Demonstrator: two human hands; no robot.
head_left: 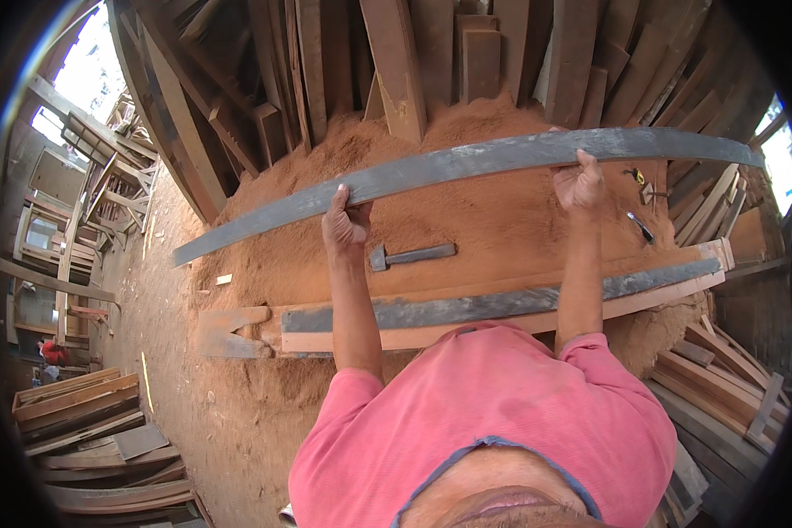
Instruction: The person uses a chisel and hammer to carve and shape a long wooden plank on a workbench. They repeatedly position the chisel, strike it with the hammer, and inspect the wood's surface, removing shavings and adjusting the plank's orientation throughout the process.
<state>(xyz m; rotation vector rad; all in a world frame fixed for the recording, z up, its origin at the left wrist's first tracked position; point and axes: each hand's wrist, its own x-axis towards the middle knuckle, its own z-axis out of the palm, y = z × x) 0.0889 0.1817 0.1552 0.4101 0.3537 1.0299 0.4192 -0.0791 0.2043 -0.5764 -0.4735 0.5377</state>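
A long grey wooden board (466,160) spans the view in front of me, held up above a bench covered in sawdust. My left hand (345,222) grips its near edge left of the middle, thumb on the upper face. Farther right, my right hand (579,183) is closed on the same edge in the same way. Beneath the board, between my forearms, a hammer (414,255) lies on the sawdust. Closer to my body rests a second plank (466,310), grey on top with a pale reddish side. A notched wooden piece (229,333) sits at its left end.
Upright timber (396,62) leans behind the sawdust heap (484,123). A dark pen-like tool (641,227) and a small yellow and black item (635,176) lie at right. Stacked boards (106,440) stand at lower left, more lumber (722,370) at lower right.
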